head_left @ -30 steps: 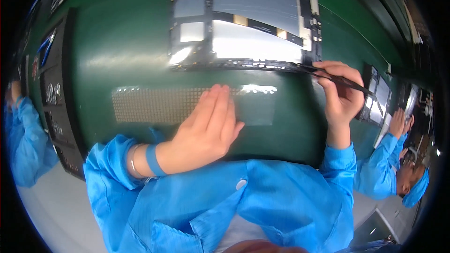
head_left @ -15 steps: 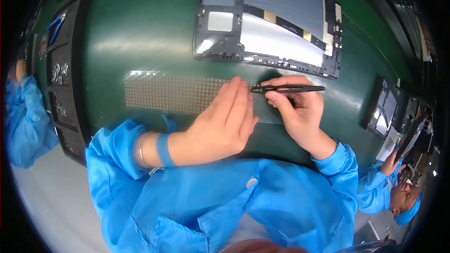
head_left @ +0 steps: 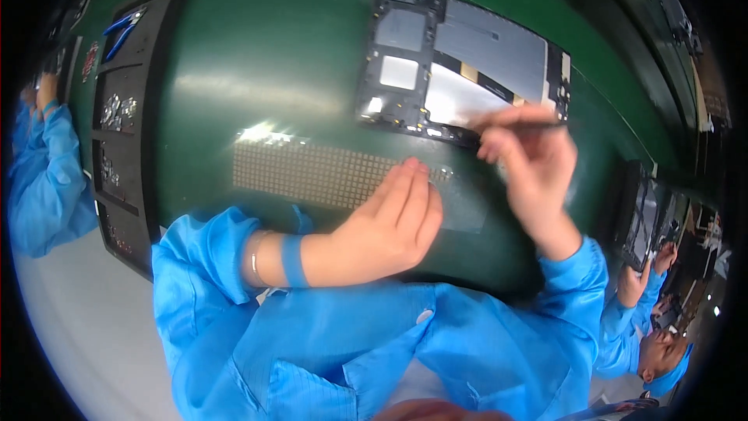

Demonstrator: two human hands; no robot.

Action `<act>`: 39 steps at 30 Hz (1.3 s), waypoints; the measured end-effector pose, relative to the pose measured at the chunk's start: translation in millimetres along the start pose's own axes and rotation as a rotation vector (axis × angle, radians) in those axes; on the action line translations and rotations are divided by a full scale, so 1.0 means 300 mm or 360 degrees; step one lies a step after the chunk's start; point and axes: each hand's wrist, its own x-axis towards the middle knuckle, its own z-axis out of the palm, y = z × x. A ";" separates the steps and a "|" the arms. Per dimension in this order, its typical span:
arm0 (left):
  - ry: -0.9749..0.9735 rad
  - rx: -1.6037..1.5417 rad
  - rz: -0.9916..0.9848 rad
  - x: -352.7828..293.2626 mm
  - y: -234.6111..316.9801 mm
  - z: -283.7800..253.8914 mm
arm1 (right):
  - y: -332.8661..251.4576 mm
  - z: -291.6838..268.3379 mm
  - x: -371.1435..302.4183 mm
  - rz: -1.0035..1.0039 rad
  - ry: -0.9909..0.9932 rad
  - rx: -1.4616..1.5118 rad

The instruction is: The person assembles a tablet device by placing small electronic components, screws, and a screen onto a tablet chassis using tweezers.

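My left hand (head_left: 389, 222) lies with its fingers stretched out on a clear sheet (head_left: 466, 217) covered with rows of small square tan pads (head_left: 304, 173). The fingertips press down near the right end of the rows. In my right hand (head_left: 538, 175) are black tweezers (head_left: 538, 125), smeared by motion. The tweezers reach over the lower edge of an opened tablet-like device (head_left: 399, 109), which has a black frame, grey and silver panels and a dark ribbon strip. I cannot make out whether the tips hold a pad.
A black compartment tray (head_left: 146, 129) stands at the left, with blue-handled pliers (head_left: 122, 33) and small metal parts (head_left: 118, 112) in it. At the right rim a co-worker (head_left: 635, 320) handles a dark device (head_left: 639, 218). Another person's blue sleeve (head_left: 58, 179) shows at far left.
My right hand and tweezers have moved from the pad sheet up and right to the device's lower edge. My left hand stays on the sheet. The whole view has shifted slightly.
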 end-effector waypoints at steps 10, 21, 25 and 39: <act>0.0045 -0.0005 -0.0016 -0.005 -0.001 0.007 | 0.077 -0.030 0.480 -0.0006 -0.0096 -0.0049; 0.0031 -0.0009 -0.0027 0.008 0.000 0.007 | 0.107 -0.053 0.490 -0.0125 -0.0129 -0.0058; 0.0034 -0.0007 -0.0023 0.007 -0.003 0.004 | 0.105 -0.047 0.486 -0.0128 -0.0130 -0.0109; 0.0042 -0.0010 0.0037 0.033 0.010 -0.008 | 0.082 -0.094 0.453 -0.0126 0.0021 0.0278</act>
